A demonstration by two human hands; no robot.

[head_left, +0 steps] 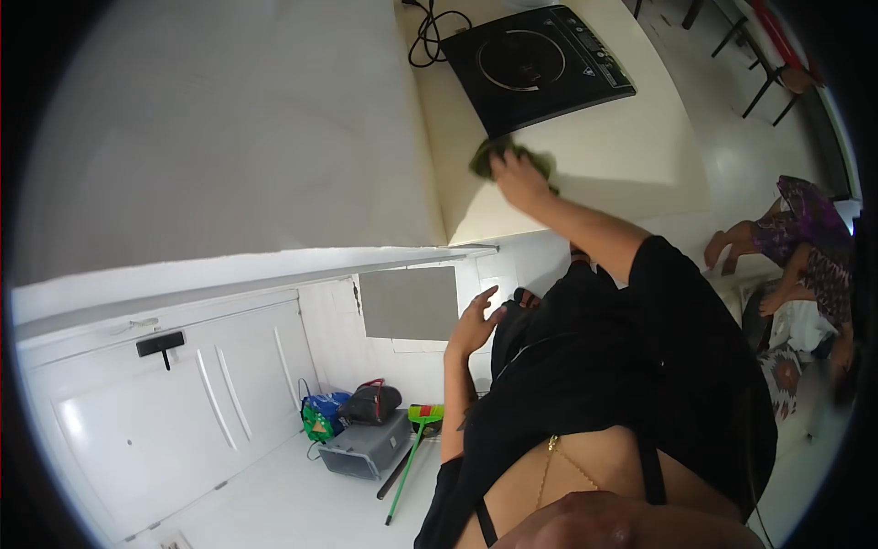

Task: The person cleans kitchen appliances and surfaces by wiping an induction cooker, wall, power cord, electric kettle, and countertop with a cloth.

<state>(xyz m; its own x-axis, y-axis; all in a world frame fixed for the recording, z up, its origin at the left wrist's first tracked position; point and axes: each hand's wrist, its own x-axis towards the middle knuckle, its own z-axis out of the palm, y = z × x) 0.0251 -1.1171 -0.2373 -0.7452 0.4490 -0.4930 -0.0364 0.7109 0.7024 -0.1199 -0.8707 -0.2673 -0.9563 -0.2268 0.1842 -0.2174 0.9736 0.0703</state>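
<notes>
My right hand [523, 179] is closed on a dark green cloth [489, 161], pressed to the cream countertop [631, 165]. The cloth lies bunched beside the near corner of a black induction cooktop [521, 62], which has a ring mark and a control strip. My left hand [476, 325] hangs beside my body, below counter height, with its fingers apart and nothing in it.
A black cord [430, 37] lies coiled behind the cooktop. A grey bin [366, 446], bags [370, 403] and a green-handled broom [412, 457] are on the floor near a white door [174, 412]. Another person [805, 247] sits at the right.
</notes>
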